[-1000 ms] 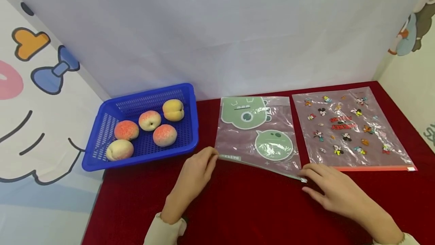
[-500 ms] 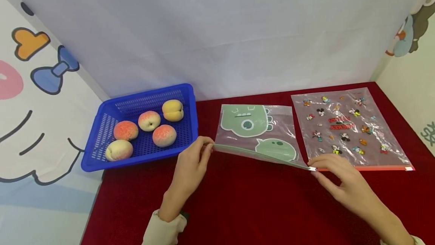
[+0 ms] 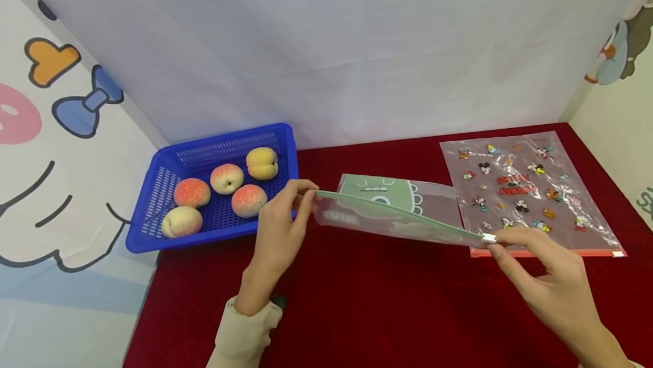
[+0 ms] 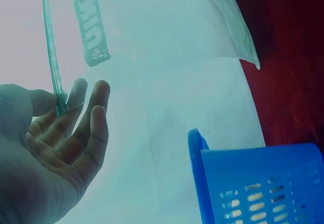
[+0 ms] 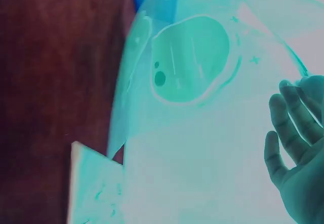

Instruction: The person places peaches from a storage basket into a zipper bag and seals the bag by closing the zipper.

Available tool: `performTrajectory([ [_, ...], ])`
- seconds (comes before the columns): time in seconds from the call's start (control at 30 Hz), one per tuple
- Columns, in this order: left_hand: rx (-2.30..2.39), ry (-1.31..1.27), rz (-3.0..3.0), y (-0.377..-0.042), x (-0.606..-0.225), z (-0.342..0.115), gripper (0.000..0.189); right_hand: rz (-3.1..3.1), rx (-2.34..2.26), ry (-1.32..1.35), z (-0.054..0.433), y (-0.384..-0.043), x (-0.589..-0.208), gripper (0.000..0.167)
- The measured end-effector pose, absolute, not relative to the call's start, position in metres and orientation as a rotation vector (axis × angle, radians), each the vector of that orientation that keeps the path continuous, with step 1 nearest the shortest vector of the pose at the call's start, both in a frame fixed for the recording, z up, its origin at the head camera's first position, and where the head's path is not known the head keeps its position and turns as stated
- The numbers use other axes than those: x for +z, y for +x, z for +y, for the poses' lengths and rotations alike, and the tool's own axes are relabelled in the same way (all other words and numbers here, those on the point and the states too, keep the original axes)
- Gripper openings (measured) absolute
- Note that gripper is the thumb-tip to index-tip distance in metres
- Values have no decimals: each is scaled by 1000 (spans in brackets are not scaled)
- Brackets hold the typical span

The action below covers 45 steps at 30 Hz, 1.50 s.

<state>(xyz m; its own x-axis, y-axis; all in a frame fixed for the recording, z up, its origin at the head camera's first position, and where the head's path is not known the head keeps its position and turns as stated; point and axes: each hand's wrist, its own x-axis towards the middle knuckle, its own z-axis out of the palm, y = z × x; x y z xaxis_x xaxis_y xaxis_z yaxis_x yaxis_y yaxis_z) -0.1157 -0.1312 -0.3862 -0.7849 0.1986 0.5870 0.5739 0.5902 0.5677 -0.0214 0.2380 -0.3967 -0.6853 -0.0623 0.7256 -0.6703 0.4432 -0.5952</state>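
Note:
Both hands hold up a clear zip bag (image 3: 388, 218) with green cartoon prints by the two ends of its green zip strip. My left hand (image 3: 280, 226) pinches the strip's left corner between thumb and fingers, also seen in the left wrist view, where the hand (image 4: 66, 143) grips the end of the strip. At the other corner, by the white slider (image 3: 488, 238), my right hand (image 3: 551, 277) pinches between thumb and forefinger. The bag's zip edge is raised and its far part slopes down behind. In the right wrist view the bag's round green print (image 5: 190, 59) shows.
A blue plastic basket (image 3: 204, 239) with several peaches (image 3: 227, 179) stands left of the bag. To the right, a second clear zip bag (image 3: 515, 209) with small cartoon figures and a red strip lies flat on the dark red cloth (image 3: 398, 311). A white wall closes the back.
The green-print bag's zip edge has been lifted off the cloth and its back end drawn nearer. The right hand has moved right and now pinches the slider corner; the left has risen.

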Motion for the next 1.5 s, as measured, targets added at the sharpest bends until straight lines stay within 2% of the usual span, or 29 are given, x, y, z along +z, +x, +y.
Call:
performTrajectory([
  [0.2, -1171, -614, -2327, -125, -385, -125, 13, -1988, 1282, 585, 230, -19, -382, 35],
  [0.53, -1226, -590, -2295, -142, -385, -120, 18, -1780, 1352, 731, 219, -30, -371, 34],
  [0.8, -1273, -586, -2334, -150, -388, -112, 26, -1691, 1299, 761, 206, -34, -372, 24],
  [0.97, -934, -612, -2394, -143, -389, -99, 40, -1728, 1236, 659, 198, -31, -376, 31],
  [1.13, -835, -674, -2375, -129, -387, -86, 32, -1806, 1193, 555, 190, -28, -378, 34],
  [1.37, -885, -906, -2267, -103, -380, -63, 23, -1899, 1155, 512, 182, -28, -381, 34],
  [1.5, -906, -1020, -2215, -92, -376, -49, 21, -1952, 1075, 508, 178, -27, -386, 42],
])
